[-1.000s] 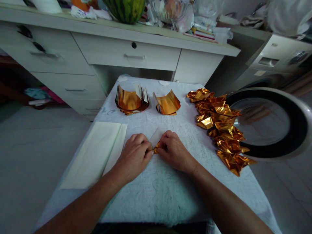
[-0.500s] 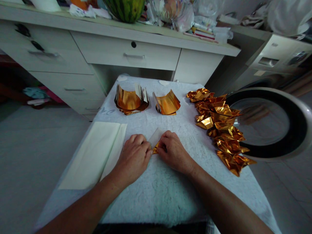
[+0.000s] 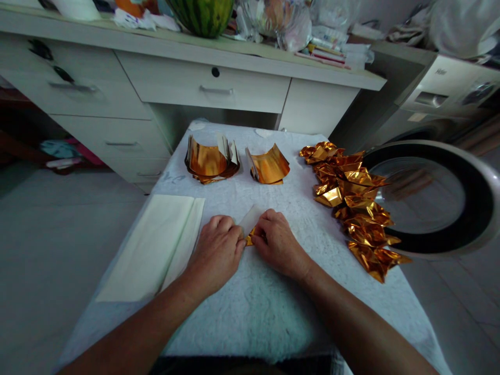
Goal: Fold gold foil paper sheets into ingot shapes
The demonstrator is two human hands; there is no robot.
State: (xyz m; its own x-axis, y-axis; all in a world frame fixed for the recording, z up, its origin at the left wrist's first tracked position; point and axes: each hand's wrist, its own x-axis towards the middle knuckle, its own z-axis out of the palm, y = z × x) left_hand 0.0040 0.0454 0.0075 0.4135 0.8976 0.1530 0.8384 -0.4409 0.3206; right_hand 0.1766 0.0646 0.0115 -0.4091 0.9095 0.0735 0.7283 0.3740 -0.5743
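Both my hands are closed on a small sheet of gold foil paper [image 3: 251, 219], which shows its whitish back at the top and a bit of gold between my fingers. My left hand [image 3: 219, 249] pinches its left side, and my right hand [image 3: 278, 242] pinches its right side. Much of the sheet is hidden under my fingers. Behind it stand a larger stack of curled gold foil sheets [image 3: 209, 160] and a smaller curled stack [image 3: 270, 165]. Folded gold foil pieces [image 3: 351, 200] lie in a row on the right.
Pale folded paper sheets [image 3: 150, 245] lie left of my left hand on the cloth-covered table [image 3: 250, 317]. A white drawer cabinet [image 3: 175, 86] stands behind, with a watermelon [image 3: 201, 15] on top. A washing machine's open round door [image 3: 478, 200] reaches close to the table's right side.
My hands stay almost still on the foil paper, both still pinching it. The whole view has shifted very slightly.
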